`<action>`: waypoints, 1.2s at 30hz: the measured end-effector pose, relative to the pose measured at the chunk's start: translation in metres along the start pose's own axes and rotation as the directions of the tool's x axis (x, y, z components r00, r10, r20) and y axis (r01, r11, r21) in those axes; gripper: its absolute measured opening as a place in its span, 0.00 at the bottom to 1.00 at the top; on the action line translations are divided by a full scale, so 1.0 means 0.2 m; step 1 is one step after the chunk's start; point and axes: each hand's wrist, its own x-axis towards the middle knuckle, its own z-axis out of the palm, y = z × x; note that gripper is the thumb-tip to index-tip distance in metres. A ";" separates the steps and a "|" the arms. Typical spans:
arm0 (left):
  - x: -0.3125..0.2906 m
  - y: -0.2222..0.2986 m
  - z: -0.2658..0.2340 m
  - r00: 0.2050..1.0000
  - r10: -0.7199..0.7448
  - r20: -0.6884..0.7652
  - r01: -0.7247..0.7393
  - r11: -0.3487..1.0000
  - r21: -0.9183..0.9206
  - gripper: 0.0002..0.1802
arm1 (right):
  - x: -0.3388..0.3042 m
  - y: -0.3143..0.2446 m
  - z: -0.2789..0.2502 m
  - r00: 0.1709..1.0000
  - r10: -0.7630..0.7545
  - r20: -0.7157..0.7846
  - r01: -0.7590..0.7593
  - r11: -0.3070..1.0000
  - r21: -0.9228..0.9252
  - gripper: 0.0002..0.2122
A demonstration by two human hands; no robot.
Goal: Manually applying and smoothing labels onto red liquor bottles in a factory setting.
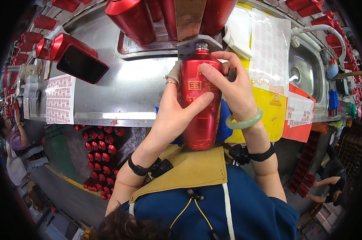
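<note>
- In the head view, the red bottle [203, 128] is between the person's two hands at the front edge of the bench [121, 88], its base reaching past that edge toward the apron [197, 164].
- Its neck meets or sits just under a metal bracket [185, 49]; I cannot tell whether they touch. The bracket may serve as a stop.
- The left hand [178, 110] holds the bottle's left flank, thumb laid across the front, fingers largely hidden behind; this grip likely keeps the body from rolling.
- The right hand [239, 92] has its thumb on the upper front and its fingers bent round the right shoulder, seemingly to steady that end.
- A blue thing [225, 124] shows behind the lower body, perhaps as a rest.
- Toward the bench's left end, a phone [83, 64] leans against another bottle [67, 43], probably for easy viewing.
- A label sheet [60, 100] lies at the front edge there; a second sheet [269, 52] lies right of the bracket, both presumably kept within reach.
</note>
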 end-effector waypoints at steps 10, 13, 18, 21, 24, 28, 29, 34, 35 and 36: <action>0.00 0.00 -0.03 0.995 0.052 0.084 -0.049 0.998 -0.029 0.47 | -0.05 -0.01 -0.07 0.995 0.068 0.079 -0.081 0.983 0.166 0.22; 0.00 0.01 -0.03 0.996 0.043 0.084 -0.039 0.998 -0.056 0.48 | -0.09 0.02 -0.08 0.993 0.085 0.078 -0.100 0.972 0.212 0.22; -0.01 0.01 -0.05 0.992 0.014 0.127 -0.006 0.998 -0.066 0.49 | -0.11 0.04 -0.08 0.993 0.084 0.086 -0.103 0.962 0.253 0.23; -0.01 0.02 -0.03 0.996 0.032 0.085 -0.031 0.999 -0.019 0.47 | -0.11 0.05 -0.10 0.989 0.100 0.109 -0.126 0.953 0.277 0.24; 0.01 0.01 -0.04 0.999 0.003 0.045 0.006 0.979 -0.202 0.36 | -0.13 0.05 -0.10 0.981 0.157 0.115 -0.186 0.927 0.325 0.25; 0.03 -0.01 -0.04 1.000 -0.023 -0.012 0.020 0.984 -0.178 0.34 | -0.14 0.07 -0.07 0.996 0.064 0.061 -0.077 0.970 0.229 0.25; 0.03 -0.01 -0.04 0.999 -0.039 -0.009 0.037 0.980 -0.196 0.34 | -0.14 0.06 -0.06 0.994 0.086 0.067 -0.100 0.961 0.257 0.25; 0.03 -0.02 -0.04 0.999 -0.044 -0.004 0.042 0.975 -0.219 0.33 | -0.13 0.05 -0.06 0.994 0.089 0.071 -0.104 0.959 0.262 0.26; 0.03 -0.02 -0.05 0.999 -0.046 0.002 0.045 0.972 -0.232 0.33 | -0.14 0.06 -0.05 0.995 0.081 0.060 -0.093 0.966 0.240 0.26; 0.03 -0.03 -0.05 0.999 -0.048 0.007 0.048 0.968 -0.246 0.33 | -0.14 0.07 -0.05 0.996 0.073 0.048 -0.081 0.973 0.218 0.26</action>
